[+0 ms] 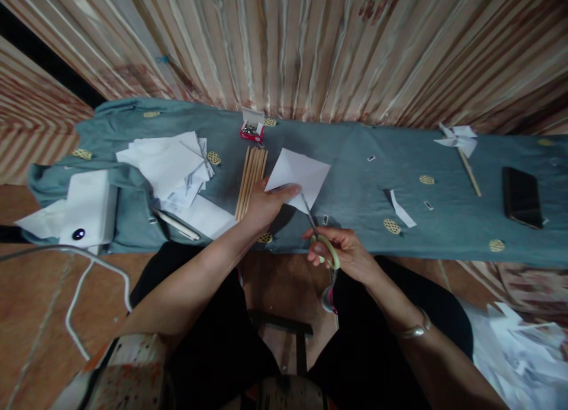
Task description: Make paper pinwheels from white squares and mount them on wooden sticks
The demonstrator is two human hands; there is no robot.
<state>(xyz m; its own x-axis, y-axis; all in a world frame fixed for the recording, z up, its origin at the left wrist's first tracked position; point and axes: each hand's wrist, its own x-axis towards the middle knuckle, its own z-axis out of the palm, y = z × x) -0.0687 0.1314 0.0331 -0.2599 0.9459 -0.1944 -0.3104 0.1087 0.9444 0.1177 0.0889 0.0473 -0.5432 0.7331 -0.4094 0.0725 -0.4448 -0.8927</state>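
My left hand (268,203) grips a square sheet of white paper (302,170) by its near left part, thumb on top. Faint crease lines run across the sheet. My right hand (344,250) has its fingers in the pale green handles of a pair of scissors (327,249). The blades reach the paper's near edge, close to my left thumb, and seem to be cutting in. Beside my left hand lies a row of several thin wooden sticks (251,179). Behind them stands a small open red box (252,129) with little metal pieces inside.
On the left are a pile of white paper (168,161), a pen (177,223) and a white device with a cable (89,206). To the right lie a paper strip (402,209), a paper pinwheel on a stick (461,141) and a dark phone (522,197). Paper scraps (523,351) fill the lower right.
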